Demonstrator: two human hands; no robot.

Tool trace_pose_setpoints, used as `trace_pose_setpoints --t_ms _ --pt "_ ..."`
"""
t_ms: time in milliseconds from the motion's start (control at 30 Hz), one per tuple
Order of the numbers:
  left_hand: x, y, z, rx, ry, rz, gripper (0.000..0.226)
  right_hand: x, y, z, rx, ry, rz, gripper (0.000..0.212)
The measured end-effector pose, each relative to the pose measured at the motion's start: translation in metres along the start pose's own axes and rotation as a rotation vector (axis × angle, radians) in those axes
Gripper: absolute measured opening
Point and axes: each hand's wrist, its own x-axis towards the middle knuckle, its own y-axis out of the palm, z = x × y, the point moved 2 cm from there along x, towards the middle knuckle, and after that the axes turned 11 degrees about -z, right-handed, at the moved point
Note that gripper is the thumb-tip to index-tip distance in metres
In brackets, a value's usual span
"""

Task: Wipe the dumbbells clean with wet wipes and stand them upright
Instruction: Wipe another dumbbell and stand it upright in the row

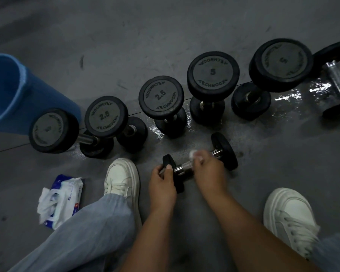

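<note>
Both hands are on a small dumbbell [183, 167] lying on the floor [185, 36] between the person's feet: the left hand [162, 181] curls round its near weight, and the right hand [209, 169] pinches a white wet wipe [194, 154] against the chrome handle. Its long axis runs from lower left, close to the person, up and away to the right, where the far weight sits edge-on to the floor. Beyond it a row of upright dumbbells [161, 97], five of them standing on end, slants from lower left to upper right, and one more lying dumbbell [337, 81] rests on its side at the far right edge, handle pointing toward and away from the person. The floor is smooth dark grey, dimly lit, scuffed, with a shining wet patch [294, 93] near the right end of the row. A blue bucket [18, 91] stands at the left just beside the first dumbbell, and an opened wipes pack [67, 197] lies by the left white shoe [122, 179]; the right white shoe [289, 218] is at lower right, and grey trousers [86, 232] cover the left leg. The top faces read 2.5, 2.5, 5 and 5, ringed by lettering beginning TECHNOGY; the leftmost number is too blurred, and the pack's print too small to read
</note>
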Motion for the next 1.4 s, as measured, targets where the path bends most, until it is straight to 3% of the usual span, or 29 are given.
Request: trace_pose_setpoints --t_ms 67,167,200,300,333,433,467,500,567,600,633,700,733,767,867,900,967,1033,1100,1167,1300,1333,1400 --pt "0.000 0.000 0.000 -0.002 0.006 -0.003 0.021 0.002 -0.004 -0.006 -0.015 0.074 -0.095 0.013" --pt "0.000 0.001 0.001 -0.006 0.008 -0.003 0.021 -0.004 0.005 -0.002 -0.031 -0.033 0.128 0.007" --pt "0.001 0.001 0.001 -0.004 0.007 -0.002 0.022 -0.003 0.005 -0.001 0.015 -0.009 0.134 0.007" --pt "0.000 0.001 0.001 -0.009 0.004 0.004 0.024 0.006 -0.003 -0.018 0.209 0.166 -0.138 0.022" --pt "0.000 0.000 0.002 -0.010 0.004 0.003 0.024 0.003 -0.002 -0.022 0.207 0.168 -0.156 0.023" --pt "0.000 0.001 0.000 -0.021 0.009 0.002 0.021 -0.017 0.015 -0.017 0.142 0.010 0.179 0.017" --pt "0.000 0.000 -0.001 -0.017 0.007 0.006 0.020 -0.020 0.015 -0.014 0.173 0.003 0.199 0.016" --pt "0.001 0.000 -0.001 -0.010 0.004 0.011 0.017 -0.016 0.014 -0.016 0.213 0.033 0.151 0.015" --pt "0.000 -0.001 -0.001 -0.003 0.006 0.018 0.014 -0.009 0.001 -0.022 0.328 0.146 -0.128 0.017" --pt "-0.001 -0.001 -0.001 0.006 0.010 0.017 0.013 -0.009 -0.004 -0.019 0.338 0.182 -0.166 0.016" --pt "-0.001 -0.001 -0.001 0.015 0.011 0.013 0.013 -0.011 -0.003 -0.019 0.298 0.157 -0.099 0.014" --pt "-0.001 0.000 -0.001 0.018 0.010 0.011 0.013 -0.018 0.012 -0.013 0.242 0.116 0.230 0.012" --pt "0.000 0.000 -0.001 0.015 0.004 0.011 0.013 -0.022 0.016 -0.011 0.265 0.120 0.294 0.015" --pt "0.001 0.000 -0.001 0.015 -0.001 0.013 0.013 -0.019 0.019 -0.012 0.302 0.146 0.263 0.016" --pt "0.000 -0.001 0.001 0.017 0.009 0.019 0.014 -0.006 0.003 -0.018 0.378 0.213 -0.158 0.021" --pt "-0.001 0.000 0.001 0.014 0.013 0.017 0.014 -0.004 -0.001 -0.016 0.364 0.199 -0.178 0.023" --pt "-0.001 0.000 0.001 0.013 0.017 0.010 0.013 -0.001 0.003 -0.014 0.295 0.141 -0.003 0.024" --pt "-0.001 -0.001 0.001 0.014 0.012 0.016 0.012 0.004 0.004 -0.014 0.288 0.196 0.136 0.025" --pt "-0.003 -0.002 0.002 0.014 0.012 0.037 0.013 0.013 -0.002 -0.018 0.334 0.254 0.032 0.020" --pt "-0.005 -0.004 0.004 0.016 0.001 0.053 0.016 0.012 -0.006 -0.020 0.270 0.198 -0.064 0.023" --pt "-0.010 -0.008 0.003 0.050 -0.012 0.069 0.022 -0.016 0.013 -0.008 0.211 0.194 0.373 0.020" --pt "-0.012 -0.009 0.003 0.047 -0.025 0.079 0.024 -0.016 0.011 -0.008 0.269 0.210 0.308 0.020" --pt "-0.017 -0.011 0.004 0.028 -0.043 0.095 0.026 -0.010 -0.004 -0.017 0.281 0.172 0.022 0.021"
